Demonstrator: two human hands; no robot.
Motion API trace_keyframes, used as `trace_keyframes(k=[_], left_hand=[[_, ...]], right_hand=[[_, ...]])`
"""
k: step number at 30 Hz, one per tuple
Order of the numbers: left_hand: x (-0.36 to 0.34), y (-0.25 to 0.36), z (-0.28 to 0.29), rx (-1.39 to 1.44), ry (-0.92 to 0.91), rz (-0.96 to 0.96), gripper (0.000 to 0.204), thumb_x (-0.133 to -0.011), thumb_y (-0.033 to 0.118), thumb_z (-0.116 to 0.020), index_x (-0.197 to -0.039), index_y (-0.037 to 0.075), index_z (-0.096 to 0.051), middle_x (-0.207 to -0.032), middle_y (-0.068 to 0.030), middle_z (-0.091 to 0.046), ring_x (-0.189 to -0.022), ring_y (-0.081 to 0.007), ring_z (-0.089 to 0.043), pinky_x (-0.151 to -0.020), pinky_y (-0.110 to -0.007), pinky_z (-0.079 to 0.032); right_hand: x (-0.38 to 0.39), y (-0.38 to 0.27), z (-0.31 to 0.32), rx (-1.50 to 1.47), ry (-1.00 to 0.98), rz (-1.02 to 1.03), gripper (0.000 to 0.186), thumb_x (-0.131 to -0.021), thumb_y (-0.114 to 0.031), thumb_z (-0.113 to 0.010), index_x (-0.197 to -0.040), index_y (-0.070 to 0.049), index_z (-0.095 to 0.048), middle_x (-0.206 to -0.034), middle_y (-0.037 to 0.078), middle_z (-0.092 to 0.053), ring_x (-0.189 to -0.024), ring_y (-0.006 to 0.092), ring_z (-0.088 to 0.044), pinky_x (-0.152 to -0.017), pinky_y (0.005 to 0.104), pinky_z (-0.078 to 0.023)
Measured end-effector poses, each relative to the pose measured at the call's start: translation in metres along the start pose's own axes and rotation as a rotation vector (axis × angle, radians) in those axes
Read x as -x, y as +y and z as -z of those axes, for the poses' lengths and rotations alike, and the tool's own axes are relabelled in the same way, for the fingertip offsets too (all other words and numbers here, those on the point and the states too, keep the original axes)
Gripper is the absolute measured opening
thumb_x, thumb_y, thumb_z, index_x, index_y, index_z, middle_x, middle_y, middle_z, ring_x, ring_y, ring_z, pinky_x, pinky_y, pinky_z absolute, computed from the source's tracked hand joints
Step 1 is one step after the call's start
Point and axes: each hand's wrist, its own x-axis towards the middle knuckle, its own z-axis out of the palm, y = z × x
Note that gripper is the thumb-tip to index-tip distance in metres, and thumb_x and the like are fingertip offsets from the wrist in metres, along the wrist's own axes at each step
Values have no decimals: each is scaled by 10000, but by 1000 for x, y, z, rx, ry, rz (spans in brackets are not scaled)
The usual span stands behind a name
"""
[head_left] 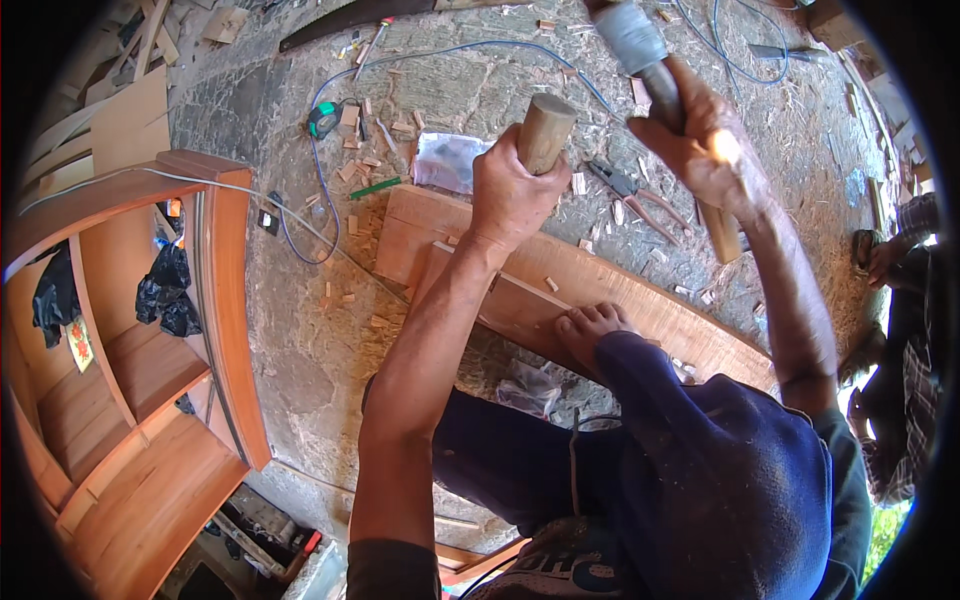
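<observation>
Rough floor (315, 390) strewn with uncounted wood chips carries the work. Left hand (515, 195): fingers clamped around one wooden handle (547, 130), near-upright above the boards, lower end hidden. Right hand (705, 155): fingers wrapped around one raised hammer-like tool (632, 40), apart from the handle. Step in hand, as judged: striking the handle to cut wood. Next move likely requires a steady handle and a square blow. Count: one wide plank (640, 280), one narrower board (525, 312), one pair of pliers (618, 183), one tape measure (323, 119).
</observation>
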Motion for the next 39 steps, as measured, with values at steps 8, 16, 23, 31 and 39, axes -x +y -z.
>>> trace_keyframes(k=[8,16,23,31,39], left_hand=[[-2,-15,7,-46,46,8,291,-781,192,-801,-918,-7,-638,-792,-190,-715,-759,-322,-744,-663,-386,-562],[5,-15,3,-44,26,12,296,-781,209,-801,-910,-4,-642,-784,-195,-717,-774,-332,-749,-664,-394,-566],[4,-16,-2,-46,28,-50,325,-789,233,-805,-929,-16,-651,-788,-206,-716,-770,-348,-743,-674,-409,-571],[4,-22,-7,-79,-7,-8,349,-808,248,-818,-993,-11,-672,-828,-143,-727,-736,-217,-710,-692,-367,-558],[-1,-25,-9,-84,-79,40,376,-823,283,-831,-1010,-5,-676,-803,-124,-716,-719,-188,-680,-683,-363,-551]], right_hand=[[-13,-11,18,59,-106,171,346,-888,-114,-696,-1204,-35,-579,-731,171,-651,-639,246,-668,-565,401,-509],[-16,-7,16,66,-356,274,328,-865,-101,-682,-1162,2,-591,-718,143,-653,-606,251,-656,-572,409,-517],[-10,15,2,-20,-448,157,412,-885,-153,-714,-1252,-26,-577,-807,101,-664,-655,182,-629,-573,347,-534],[-8,-9,0,131,-473,1,345,-896,-180,-714,-1178,-19,-598,-854,132,-692,-700,200,-673,-680,352,-601],[-11,14,-2,57,-313,62,361,-852,-114,-750,-1158,-13,-588,-814,99,-682,-729,214,-673,-711,391,-563]])
